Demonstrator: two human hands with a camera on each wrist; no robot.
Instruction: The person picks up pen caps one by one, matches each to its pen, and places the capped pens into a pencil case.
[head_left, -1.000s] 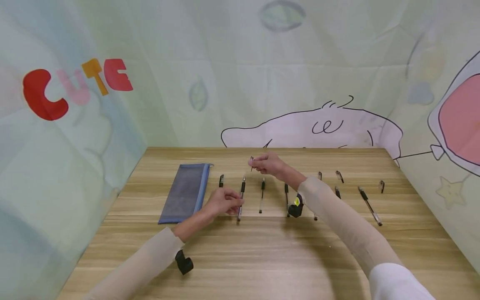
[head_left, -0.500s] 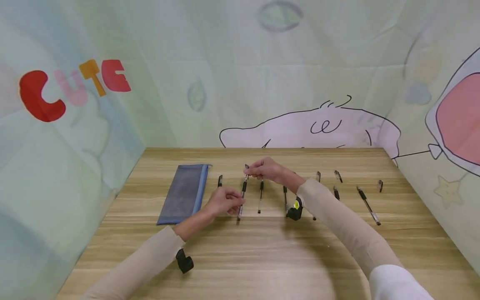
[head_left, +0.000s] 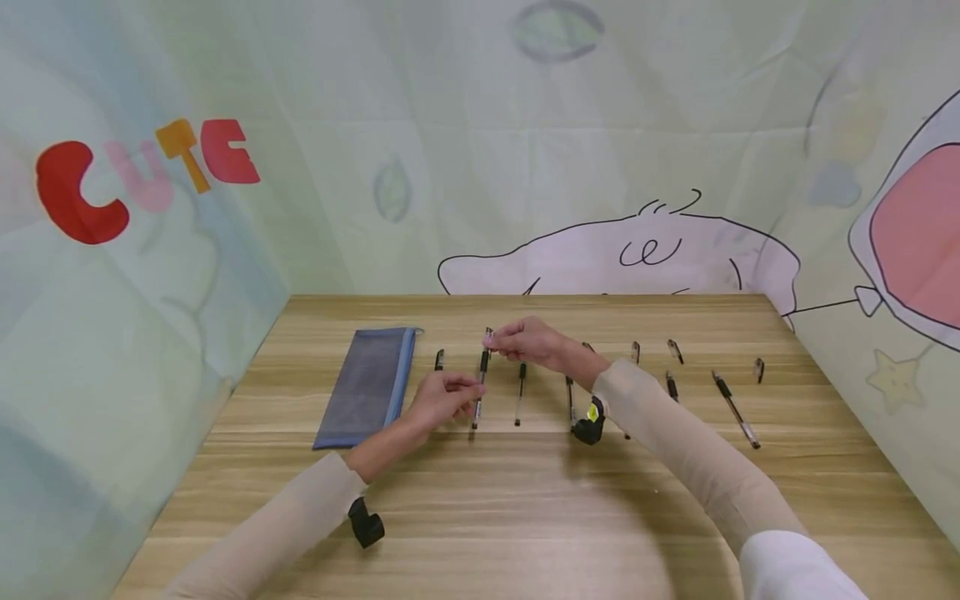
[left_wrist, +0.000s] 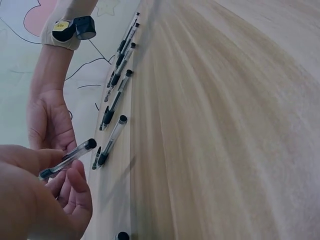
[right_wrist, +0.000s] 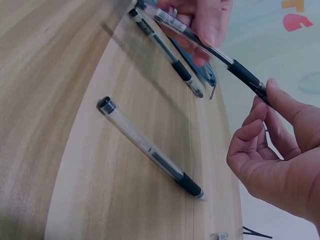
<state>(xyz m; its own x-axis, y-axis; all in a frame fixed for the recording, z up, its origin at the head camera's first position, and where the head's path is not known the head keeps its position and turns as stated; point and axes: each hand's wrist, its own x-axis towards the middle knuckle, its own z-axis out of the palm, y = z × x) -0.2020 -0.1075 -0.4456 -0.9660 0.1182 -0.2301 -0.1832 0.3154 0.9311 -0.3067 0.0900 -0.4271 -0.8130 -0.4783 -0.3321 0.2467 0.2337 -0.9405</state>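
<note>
My left hand (head_left: 442,398) pinches the clear barrel of a black gel pen (head_left: 478,408), which is raised off the table at a tilt. The thumb and fingertips of my right hand (head_left: 531,342) pinch a pen cap (head_left: 489,333) at the writing end of that same pen, beyond its black grip. In the right wrist view the gel pen (right_wrist: 220,56) runs from one hand to the other; the right fingertips partly hide the cap. The left wrist view shows the barrel's black end plug sticking out past my left fingers. Below lies an uncapped gel pen (head_left: 520,396).
A blue-edged mesh pouch (head_left: 363,387) lies left of the hands. Between it and my left hand is a capped pen (right_wrist: 170,55). Several pens stretch rightward, one uncapped pen (head_left: 735,408) farthest right, with loose caps (head_left: 677,351) behind them. A printed cloth wall (head_left: 337,208) borders the table.
My right hand has brought the cap left and down onto the pen's writing end. My left hand has tilted and lifted the pen slightly toward it.
</note>
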